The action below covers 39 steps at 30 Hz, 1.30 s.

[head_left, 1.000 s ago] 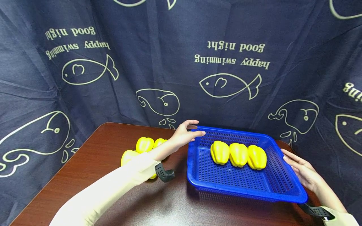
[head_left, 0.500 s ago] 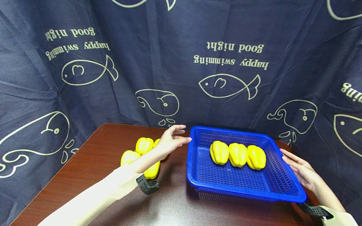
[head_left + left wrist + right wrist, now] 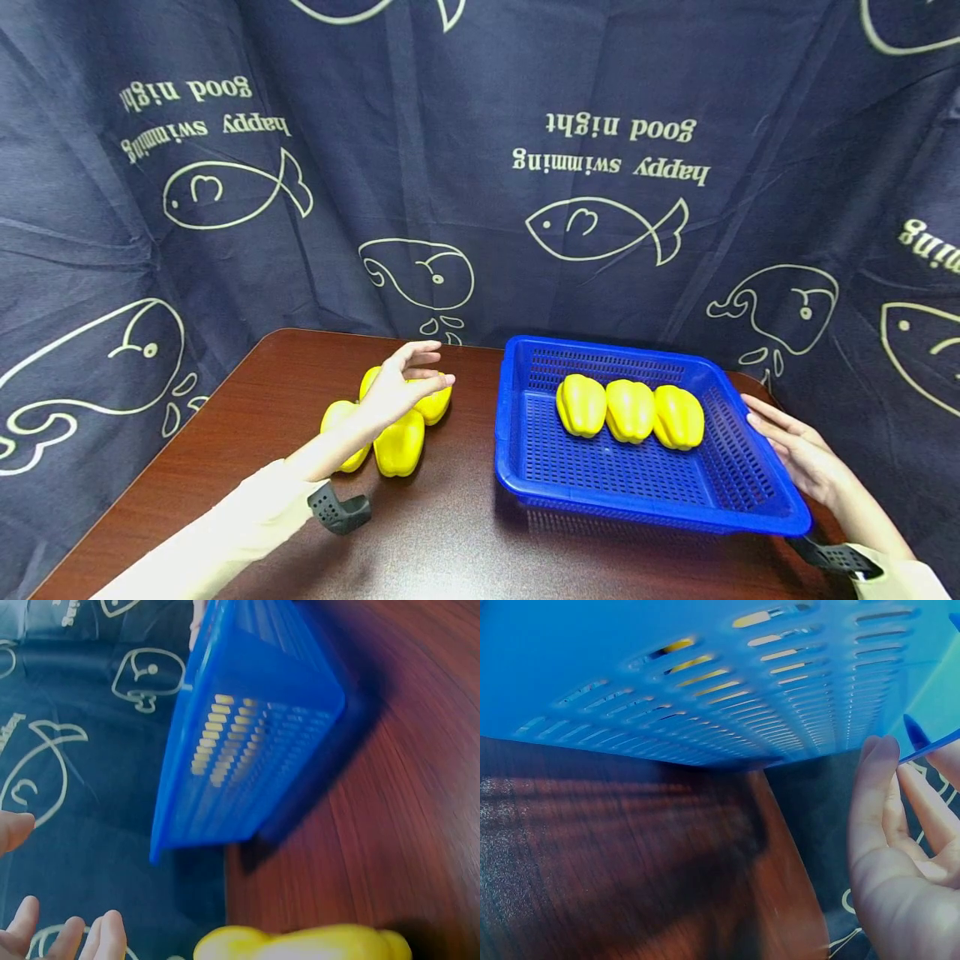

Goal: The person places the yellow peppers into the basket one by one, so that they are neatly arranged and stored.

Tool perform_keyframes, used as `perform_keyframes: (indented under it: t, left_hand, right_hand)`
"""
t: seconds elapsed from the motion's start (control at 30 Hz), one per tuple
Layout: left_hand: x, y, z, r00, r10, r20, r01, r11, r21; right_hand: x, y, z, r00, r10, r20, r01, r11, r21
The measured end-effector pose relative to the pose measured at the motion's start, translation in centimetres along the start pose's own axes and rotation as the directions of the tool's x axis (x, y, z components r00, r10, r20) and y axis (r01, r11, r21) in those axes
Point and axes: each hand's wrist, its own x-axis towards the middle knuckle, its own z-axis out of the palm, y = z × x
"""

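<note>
My left hand hovers over several yellow bell peppers grouped on the left of the table, its fingers spread loosely with nothing in them. It hides part of the group. In the left wrist view, one bell pepper shows at the bottom edge. A blue perforated basket stands to the right with three yellow bell peppers in a row inside. My right hand touches the basket's right rim with fairly straight fingers. The right wrist view shows fingertips against the rim's edge.
A dark blue curtain with fish and whale outlines hangs behind and beside the table. The brown wooden table has its far edge close to the curtain. The basket's left wall stands between the two hands.
My left hand has moved left from the basket's far left corner to above the loose bell peppers. The right hand stays at the basket's right rim.
</note>
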Motion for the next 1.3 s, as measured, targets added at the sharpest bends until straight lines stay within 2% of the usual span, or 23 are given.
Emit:
perform_keyframes:
  t: [0.33, 0.53, 0.8, 0.93, 1.13, 1.3]
  left_hand:
    - [-0.5, -2.2, -3.7, 0.999, 0.048, 0.001, -0.048, 0.998, 0.038]
    - [-1.2, -3.4, -6.0, 0.996, 0.081, -0.041, -0.077, 0.994, 0.075]
    - [-2.0, -4.6, -8.5, 0.994, 0.063, -0.091, -0.056, 0.996, 0.077]
    - [-2.3, -5.4, -9.5, 0.991, 0.037, -0.127, -0.025, 0.995, 0.093]
    - [-2.6, -7.0, -10.9, 0.986, 0.012, -0.166, 0.003, 0.996, 0.084]
    - [-3.0, -8.5, -11.7, 0.981, 0.007, -0.196, 0.019, 0.991, 0.134]
  right_hand:
    - [0.2, -0.2, 0.1, 1.000, 0.009, 0.009, -0.009, 1.000, 0.008]
    - [0.2, -0.2, 0.2, 1.000, 0.016, -0.005, -0.016, 1.000, -0.007]
    - [0.0, -0.2, 0.2, 1.000, 0.021, -0.003, -0.021, 1.000, -0.008]
    - [0.1, -0.1, 0.3, 1.000, 0.017, 0.008, -0.017, 1.000, 0.001]
    - [0.1, -0.2, 0.3, 1.000, 0.005, 0.011, -0.005, 1.000, -0.011]
    - [0.1, -0.1, 0.2, 1.000, 0.010, 0.006, -0.010, 1.000, 0.006]
